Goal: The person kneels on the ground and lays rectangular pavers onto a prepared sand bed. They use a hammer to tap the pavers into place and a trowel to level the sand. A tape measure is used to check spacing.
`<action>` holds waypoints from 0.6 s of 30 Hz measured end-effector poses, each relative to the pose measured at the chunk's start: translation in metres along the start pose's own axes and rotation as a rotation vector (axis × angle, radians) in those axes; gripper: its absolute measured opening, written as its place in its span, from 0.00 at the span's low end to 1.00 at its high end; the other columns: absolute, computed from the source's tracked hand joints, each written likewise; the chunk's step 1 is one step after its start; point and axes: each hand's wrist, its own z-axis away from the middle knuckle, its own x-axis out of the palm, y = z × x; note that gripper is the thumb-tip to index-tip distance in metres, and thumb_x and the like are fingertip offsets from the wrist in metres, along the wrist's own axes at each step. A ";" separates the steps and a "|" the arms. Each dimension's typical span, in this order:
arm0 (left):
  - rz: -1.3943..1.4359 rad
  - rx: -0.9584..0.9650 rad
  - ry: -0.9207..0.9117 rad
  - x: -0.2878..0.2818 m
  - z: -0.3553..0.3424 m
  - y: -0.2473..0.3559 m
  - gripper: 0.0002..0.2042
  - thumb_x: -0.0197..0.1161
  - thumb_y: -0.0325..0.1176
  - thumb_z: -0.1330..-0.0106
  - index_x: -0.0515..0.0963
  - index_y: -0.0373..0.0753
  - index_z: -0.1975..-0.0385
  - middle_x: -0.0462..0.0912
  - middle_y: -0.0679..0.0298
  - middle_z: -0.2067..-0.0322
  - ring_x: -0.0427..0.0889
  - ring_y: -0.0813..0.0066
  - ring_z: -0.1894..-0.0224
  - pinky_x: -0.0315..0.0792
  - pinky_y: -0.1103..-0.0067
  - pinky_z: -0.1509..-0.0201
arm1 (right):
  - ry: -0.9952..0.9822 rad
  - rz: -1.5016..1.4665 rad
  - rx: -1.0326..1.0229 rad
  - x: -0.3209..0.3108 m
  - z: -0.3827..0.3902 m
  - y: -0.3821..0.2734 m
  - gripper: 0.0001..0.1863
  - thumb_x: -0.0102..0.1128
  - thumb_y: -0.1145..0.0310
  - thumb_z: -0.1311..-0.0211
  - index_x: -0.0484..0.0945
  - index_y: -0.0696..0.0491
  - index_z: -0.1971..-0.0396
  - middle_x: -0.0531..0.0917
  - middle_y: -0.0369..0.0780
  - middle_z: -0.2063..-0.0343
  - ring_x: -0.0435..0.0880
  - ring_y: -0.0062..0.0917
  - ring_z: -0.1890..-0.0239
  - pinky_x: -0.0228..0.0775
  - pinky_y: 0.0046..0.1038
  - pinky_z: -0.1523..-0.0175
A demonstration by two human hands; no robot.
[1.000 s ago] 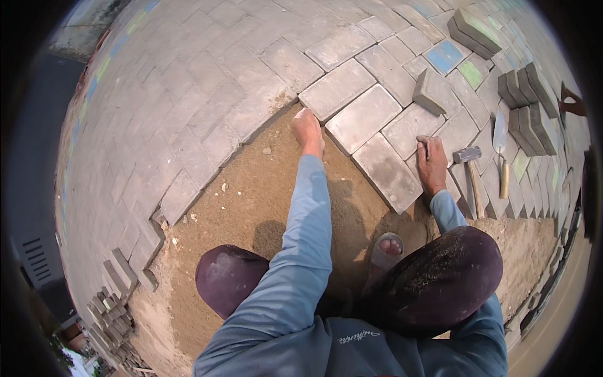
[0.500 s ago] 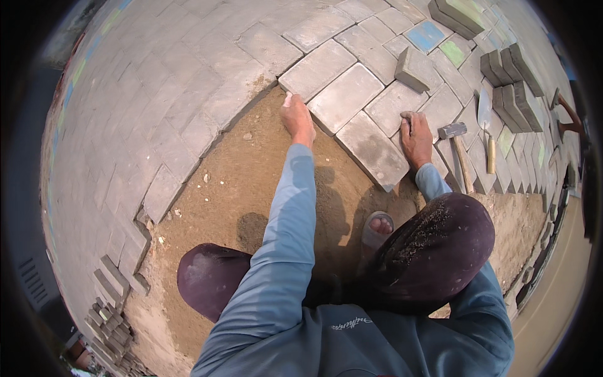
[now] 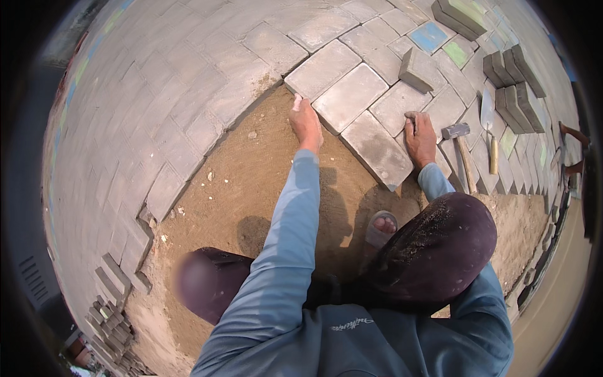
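Observation:
My left hand is at the sand's upper edge, its fingers curled closed against the near side of a grey rectangular paving block. Whether it grips the block's edge is hidden. Right of it lie another pale block and a darker, stained block whose near side borders the bare sand. My right hand rests on the laid paving beside the stained block, fingers bent and together; what is under them cannot be seen. A hammer with a wooden handle lies just right of that hand.
A trowel lies beyond the hammer. Stacked blocks and a single raised block stand on the paving. Small blocks are heaped at lower left. My sandalled foot stands on the sand. Part of a person shows far right.
The view has shifted slightly, so the scene sits a little farther right. Both hands stay at the same blocks. Limbs at the far right edge have moved.

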 end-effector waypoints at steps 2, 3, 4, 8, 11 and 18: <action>0.030 -0.023 -0.050 -0.001 0.001 0.003 0.29 0.52 0.30 0.30 0.65 0.16 0.34 0.71 0.49 0.32 0.70 0.65 0.30 0.59 0.79 0.28 | -0.001 0.013 -0.002 -0.001 0.000 -0.001 0.08 0.56 0.69 0.31 0.78 0.51 0.55 0.79 0.45 0.59 0.81 0.44 0.55 0.74 0.41 0.50; 0.019 -0.026 -0.014 0.002 0.003 0.005 0.28 0.53 0.30 0.30 0.65 0.16 0.34 0.72 0.50 0.32 0.70 0.65 0.31 0.60 0.79 0.29 | -0.003 0.022 -0.002 -0.002 0.001 0.000 0.07 0.56 0.69 0.30 0.78 0.51 0.55 0.79 0.45 0.59 0.81 0.44 0.55 0.74 0.41 0.50; 0.007 -0.029 0.023 0.006 0.006 0.006 0.28 0.53 0.30 0.31 0.66 0.16 0.34 0.72 0.50 0.33 0.71 0.66 0.31 0.60 0.79 0.29 | 0.000 0.018 -0.004 -0.002 0.001 0.000 0.07 0.56 0.69 0.30 0.78 0.51 0.55 0.78 0.45 0.59 0.81 0.44 0.55 0.74 0.41 0.50; 0.068 -0.012 0.011 0.004 0.006 0.009 0.29 0.53 0.30 0.31 0.64 0.16 0.33 0.72 0.49 0.32 0.71 0.65 0.31 0.60 0.78 0.28 | -0.015 0.016 -0.009 0.001 0.000 -0.001 0.07 0.56 0.69 0.29 0.78 0.50 0.55 0.78 0.45 0.59 0.81 0.44 0.56 0.74 0.41 0.51; 0.020 0.013 0.017 0.009 0.012 0.012 0.31 0.51 0.31 0.31 0.61 0.17 0.31 0.73 0.43 0.35 0.74 0.64 0.34 0.64 0.78 0.31 | 0.000 0.034 -0.027 0.001 0.000 0.003 0.07 0.56 0.68 0.29 0.78 0.50 0.55 0.78 0.45 0.59 0.81 0.44 0.56 0.74 0.41 0.51; 0.010 -0.009 0.013 0.009 0.011 0.012 0.29 0.52 0.29 0.31 0.65 0.16 0.34 0.74 0.49 0.34 0.74 0.68 0.34 0.64 0.79 0.32 | -0.007 0.038 -0.013 -0.002 0.000 0.001 0.07 0.55 0.68 0.29 0.78 0.50 0.55 0.78 0.45 0.59 0.81 0.44 0.56 0.74 0.41 0.51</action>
